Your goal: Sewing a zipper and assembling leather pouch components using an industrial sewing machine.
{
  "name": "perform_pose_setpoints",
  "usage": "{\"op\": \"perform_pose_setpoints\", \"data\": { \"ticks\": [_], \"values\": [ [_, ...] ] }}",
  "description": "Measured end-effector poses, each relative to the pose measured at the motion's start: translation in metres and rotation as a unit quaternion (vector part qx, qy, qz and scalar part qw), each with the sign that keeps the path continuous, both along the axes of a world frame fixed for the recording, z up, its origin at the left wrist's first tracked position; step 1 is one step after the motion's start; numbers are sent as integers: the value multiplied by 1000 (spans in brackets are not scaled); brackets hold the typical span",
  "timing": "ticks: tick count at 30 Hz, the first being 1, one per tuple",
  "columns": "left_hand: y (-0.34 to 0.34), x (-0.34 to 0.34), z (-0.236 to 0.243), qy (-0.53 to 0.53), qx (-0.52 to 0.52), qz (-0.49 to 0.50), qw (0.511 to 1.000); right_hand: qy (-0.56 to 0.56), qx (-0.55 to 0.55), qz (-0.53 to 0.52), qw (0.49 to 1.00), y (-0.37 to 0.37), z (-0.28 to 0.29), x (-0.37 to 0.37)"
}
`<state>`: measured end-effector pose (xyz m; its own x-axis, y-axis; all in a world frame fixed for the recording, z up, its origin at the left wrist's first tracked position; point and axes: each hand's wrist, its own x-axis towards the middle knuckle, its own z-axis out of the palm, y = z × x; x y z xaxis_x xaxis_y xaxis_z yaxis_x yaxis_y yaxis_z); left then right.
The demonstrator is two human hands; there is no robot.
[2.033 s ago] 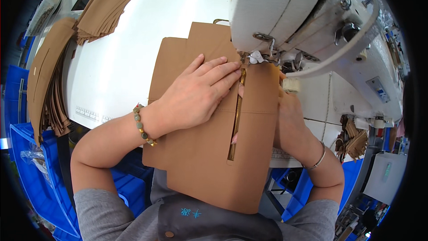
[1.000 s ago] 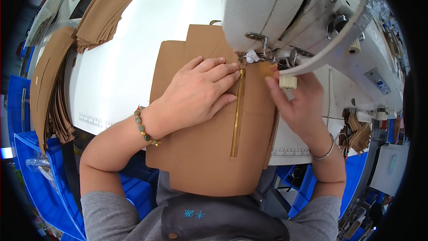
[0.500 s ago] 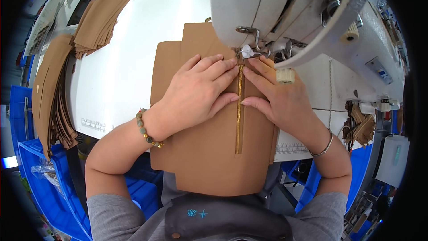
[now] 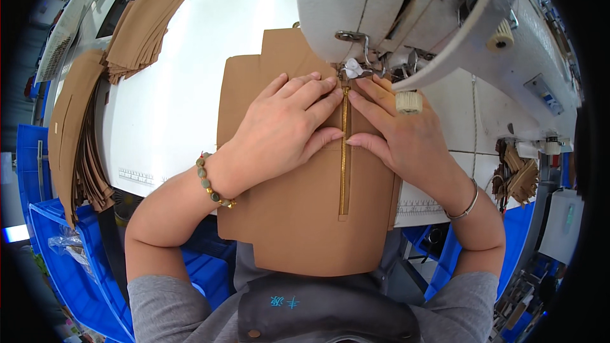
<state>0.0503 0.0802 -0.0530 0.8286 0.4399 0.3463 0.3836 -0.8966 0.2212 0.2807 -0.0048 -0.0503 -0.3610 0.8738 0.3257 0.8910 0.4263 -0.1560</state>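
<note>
A brown leather-like panel [image 4: 298,235] with notched corners lies under the head of a white sewing machine [image 4: 349,0]. Down its length runs a gold-toothed zipper [image 4: 344,171] set in a narrow slot, its far end close to the presser foot [image 4: 347,80]. My left hand [image 4: 283,121] rests flat on the panel left of the zipper, fingers spread, thumb at the slot's edge. Opposite it, my right hand [image 4: 399,130] presses on the panel from the right, its thumb nearly meeting the left one. The machine partly hides the right fingertips; the needle point cannot be made out.
Stacked brown pieces [image 4: 143,28] lie at the far left, and longer brown panels [image 4: 73,127] hang over the table's left edge. Blue bins [image 4: 76,267] stand below. A bundle of brown scraps [image 4: 516,174] sits at the right. Printed rulers [image 4: 136,176] line the white table's front edge.
The whole view has shifted slightly up and to the right. Both hands stay flat beside the zipper, with no clear movement of the panel relative to the machine.
</note>
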Motion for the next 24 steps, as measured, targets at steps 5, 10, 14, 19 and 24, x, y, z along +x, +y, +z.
{"op": "perform_pose_setpoints", "data": {
  "ticks": [5,10,14,19,24],
  "values": [
    [0,1,2,2,-2,0,1000,-1,14,-4,1000,1,-1,-1],
    [1,2,3,6,1,-4,1000,-8,28,4,1000,0,-1,0],
    [2,3,3,2,-15,-4,1000,-19,14,-8,1000,-1,-1,1],
    [2,3,3,8,6,-7,1000,-4,21,-4,1000,0,-3,0],
    [3,3,4,12,1,-4,1000,-7,26,-6,1000,2,-4,1]
  ]
}}
